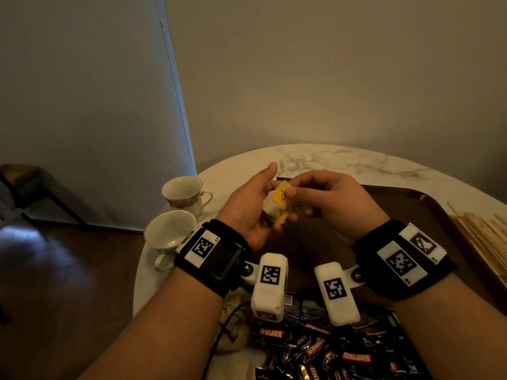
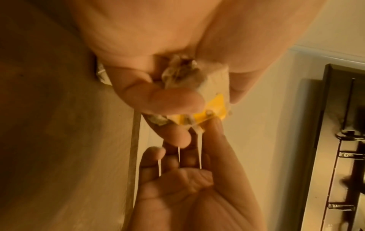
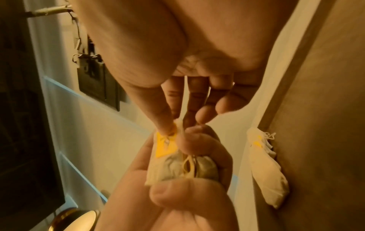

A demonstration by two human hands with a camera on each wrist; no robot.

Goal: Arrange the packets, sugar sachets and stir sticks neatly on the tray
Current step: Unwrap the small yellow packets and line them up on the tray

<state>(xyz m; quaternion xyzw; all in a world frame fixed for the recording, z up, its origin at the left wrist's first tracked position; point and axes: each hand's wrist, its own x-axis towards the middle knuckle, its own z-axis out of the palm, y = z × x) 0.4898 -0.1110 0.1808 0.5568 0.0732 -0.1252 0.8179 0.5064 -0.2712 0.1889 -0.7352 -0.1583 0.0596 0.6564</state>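
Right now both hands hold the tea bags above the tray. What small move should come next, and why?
Probably lower the tea bags onto the brown tray. The left hand grips the bunch, the right hand pinches a yellow tag, and the tray below looks bare.

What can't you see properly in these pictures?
- Tea bags: head view, the left hand and right hand cover most of them, so no count.
- Tag print: too small and blurred to read.
- Tray: both arms hide its middle.
- Stir sticks: cut off by the right edge.
- Candy packets: cut off by the bottom edge.
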